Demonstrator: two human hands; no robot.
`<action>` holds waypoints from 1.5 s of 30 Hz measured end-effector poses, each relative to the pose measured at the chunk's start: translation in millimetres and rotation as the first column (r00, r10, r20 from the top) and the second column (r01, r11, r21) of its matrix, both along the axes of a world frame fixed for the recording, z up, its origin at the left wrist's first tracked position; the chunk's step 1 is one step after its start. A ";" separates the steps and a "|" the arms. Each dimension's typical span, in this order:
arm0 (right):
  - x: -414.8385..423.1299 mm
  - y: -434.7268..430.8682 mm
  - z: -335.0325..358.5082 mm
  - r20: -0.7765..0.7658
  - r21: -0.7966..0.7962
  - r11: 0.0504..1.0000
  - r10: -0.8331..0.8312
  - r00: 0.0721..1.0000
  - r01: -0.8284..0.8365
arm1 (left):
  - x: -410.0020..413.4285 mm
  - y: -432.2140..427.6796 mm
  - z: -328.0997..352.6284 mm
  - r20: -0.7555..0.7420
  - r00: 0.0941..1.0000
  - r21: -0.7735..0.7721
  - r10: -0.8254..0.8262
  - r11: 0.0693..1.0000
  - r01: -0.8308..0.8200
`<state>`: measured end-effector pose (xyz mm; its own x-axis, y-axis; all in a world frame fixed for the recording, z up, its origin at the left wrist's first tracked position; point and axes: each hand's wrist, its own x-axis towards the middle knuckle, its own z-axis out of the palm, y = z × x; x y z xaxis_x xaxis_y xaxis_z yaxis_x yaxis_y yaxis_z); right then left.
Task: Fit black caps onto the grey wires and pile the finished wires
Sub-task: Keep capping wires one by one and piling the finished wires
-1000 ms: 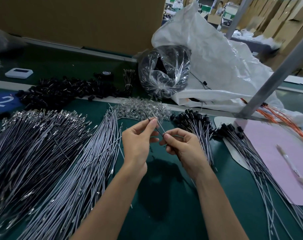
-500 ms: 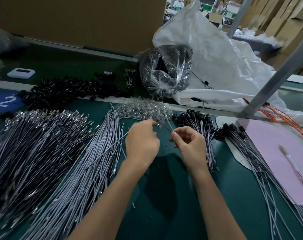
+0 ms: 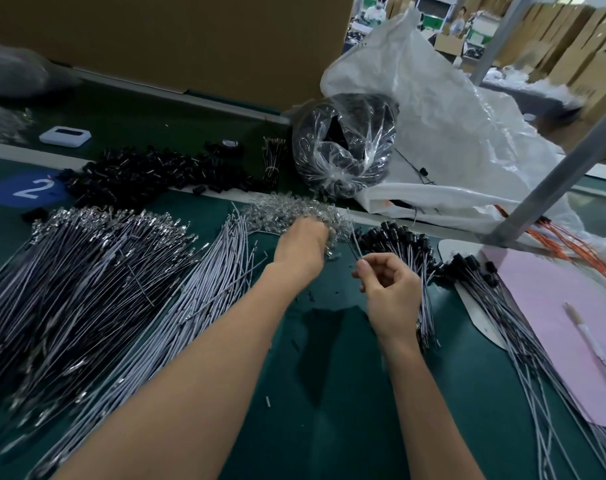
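Note:
My right hand (image 3: pixel 391 289) pinches a thin grey wire (image 3: pixel 346 237) between thumb and forefinger, its free end pointing up and away. My left hand (image 3: pixel 300 247) reaches into a heap of small clear pieces (image 3: pixel 274 213); its fingertips are hidden behind the back of the hand. Loose black caps (image 3: pixel 149 174) lie in a pile at the back left. Uncapped grey wires (image 3: pixel 208 289) fan out left of my left arm. Capped wires (image 3: pixel 398 237) are piled just right of my right hand, and a second capped pile (image 3: pixel 474 271) lies further right.
A big bundle of wires with metal ends (image 3: pixel 87 271) fills the left. A clear bag of black parts (image 3: pixel 343 147) and a white plastic sack (image 3: pixel 450 140) stand behind. A slanted metal post (image 3: pixel 551 188), orange wires (image 3: pixel 571 247) and a pink sheet (image 3: pixel 554 306) with a pen (image 3: pixel 589 344) lie right.
My left hand let go of the wire end and moved forward into the clear pieces. My right hand kept the wire and shifted slightly right.

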<state>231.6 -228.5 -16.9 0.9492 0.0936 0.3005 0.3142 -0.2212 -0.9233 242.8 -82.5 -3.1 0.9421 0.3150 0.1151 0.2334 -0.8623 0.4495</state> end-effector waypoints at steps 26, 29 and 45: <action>-1.3 3.5 -1.8 -0.002 -0.069 0.997 0.017 1.000 -0.017 | 3.7 141.8 27.4 -0.292 0.865 0.343 0.409 0.889 -0.304; -1.0 5.4 -2.1 0.015 -0.086 0.996 0.020 1.000 -0.019 | 2.7 151.9 20.0 -0.235 0.911 0.265 0.338 0.924 -0.275; 5.9 1.2 -2.8 0.024 -0.047 0.998 -0.047 0.999 0.048 | -15.3 41.1 40.8 0.354 0.828 -0.691 0.434 0.719 -0.082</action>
